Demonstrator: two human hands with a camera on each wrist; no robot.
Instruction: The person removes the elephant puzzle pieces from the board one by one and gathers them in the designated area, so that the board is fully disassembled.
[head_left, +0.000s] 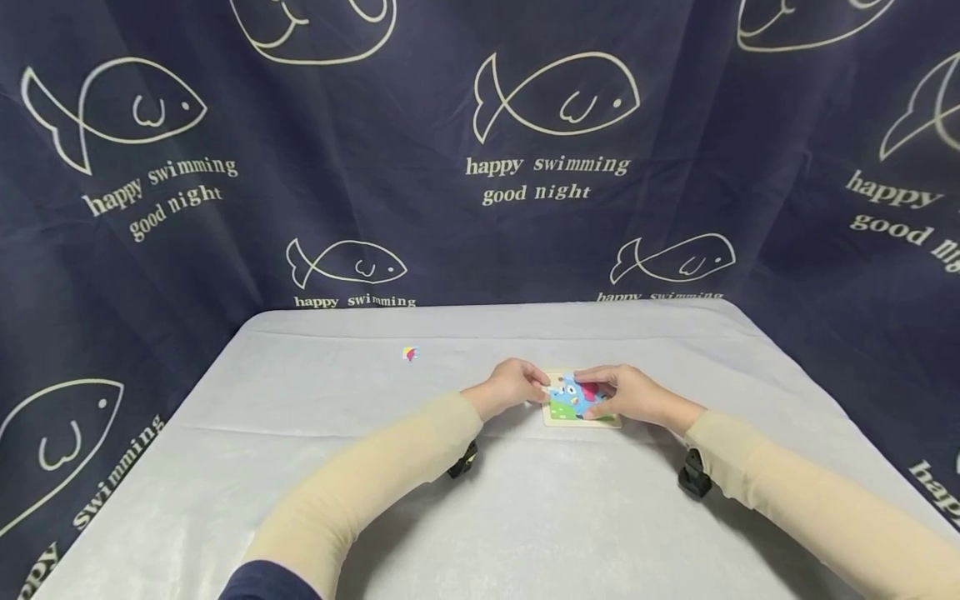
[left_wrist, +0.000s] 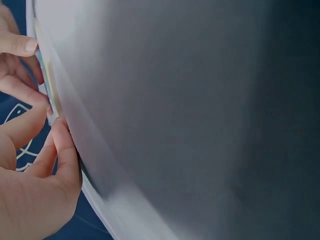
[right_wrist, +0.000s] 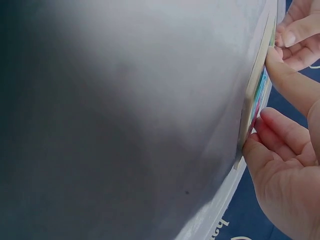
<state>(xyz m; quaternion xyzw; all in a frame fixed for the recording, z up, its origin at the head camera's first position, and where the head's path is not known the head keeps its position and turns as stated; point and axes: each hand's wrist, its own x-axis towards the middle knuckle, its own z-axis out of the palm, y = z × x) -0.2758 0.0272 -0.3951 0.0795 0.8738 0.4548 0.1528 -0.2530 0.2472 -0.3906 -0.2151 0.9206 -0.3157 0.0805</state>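
A square wooden jigsaw puzzle (head_left: pixel 575 400) with a blue elephant picture and a pale border lies on the table. At its left edge, my left hand (head_left: pixel 516 387) pinches what looks like a small puzzle piece (left_wrist: pixel 51 118) between thumb and fingertips; the fingers mostly hide it. My right hand (head_left: pixel 628 393) grips the puzzle from the right, thumb on the near side and fingers toward the far side. In the right wrist view, its fingertips touch the board's pale edge (right_wrist: pixel 254 89). A bare, cream-coloured patch shows at the picture's upper left.
A loose puzzle piece (head_left: pixel 410 354), yellow, pink and blue, lies farther back on the left of the table. A pale grey cloth (head_left: pixel 330 400) covers the table. Dark blue curtains (head_left: pixel 435 192) with fish prints hang behind and at both sides.
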